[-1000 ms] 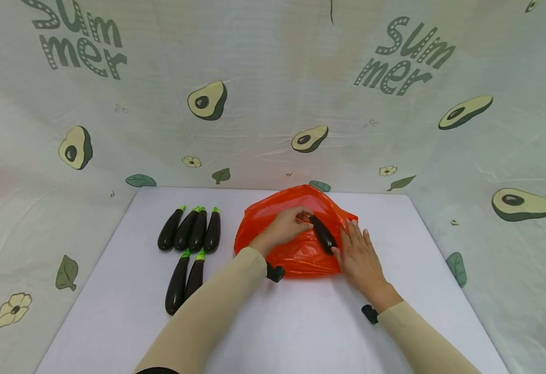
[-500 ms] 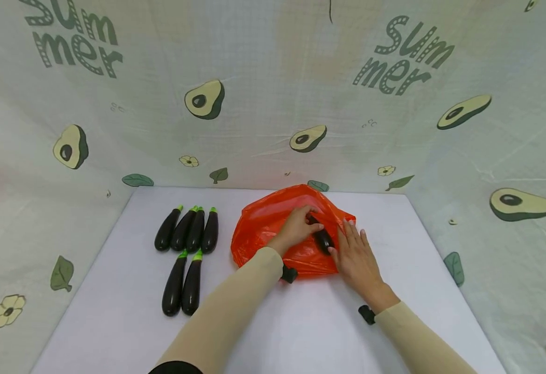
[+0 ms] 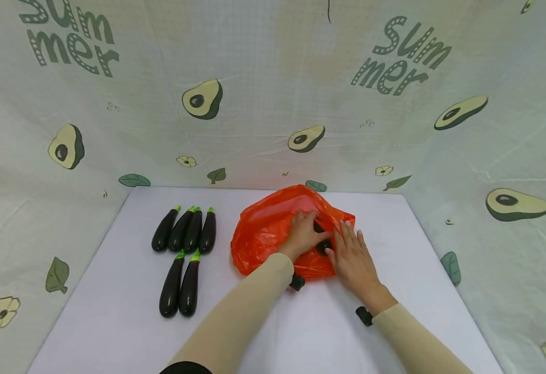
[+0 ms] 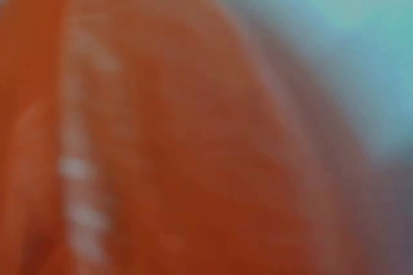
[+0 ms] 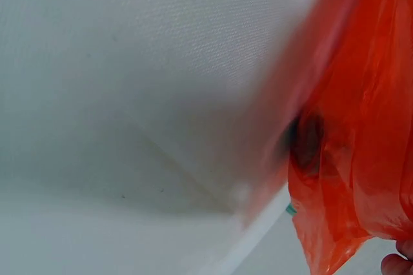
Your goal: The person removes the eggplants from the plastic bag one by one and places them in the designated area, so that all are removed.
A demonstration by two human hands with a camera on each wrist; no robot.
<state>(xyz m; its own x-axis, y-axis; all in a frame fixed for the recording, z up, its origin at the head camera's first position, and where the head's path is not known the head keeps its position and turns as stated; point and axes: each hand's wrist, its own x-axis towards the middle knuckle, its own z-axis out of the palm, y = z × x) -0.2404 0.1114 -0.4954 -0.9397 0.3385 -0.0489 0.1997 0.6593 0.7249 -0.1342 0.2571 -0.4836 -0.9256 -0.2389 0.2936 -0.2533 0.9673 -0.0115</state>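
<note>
In the head view a red plastic bag [image 3: 261, 234] lies on the table with its mouth spread. My left hand [image 3: 301, 236] reaches into it and holds a dark eggplant [image 3: 324, 248], the thumb lying across it. The hand covers part of the eggplant. My right hand [image 3: 354, 259] rests along the bag's right edge with its fingers straight and thumb near the eggplant's lower end. The right wrist view shows the bag [image 5: 381, 113] with a dark shape [image 5: 308, 142] behind its film. Blurred red film [image 4: 174, 133] fills most of the left wrist view.
Several eggplants [image 3: 192, 231] with green stems lie side by side at the table's left, and two more [image 3: 189, 288] lie in front of them. A printed cloth [image 3: 263, 93] hangs behind the white table [image 3: 394, 234].
My left hand has shifted right and slightly down, its thumb crossing over the eggplant, more of which is now covered. The right hand stays at the bag's edge.
</note>
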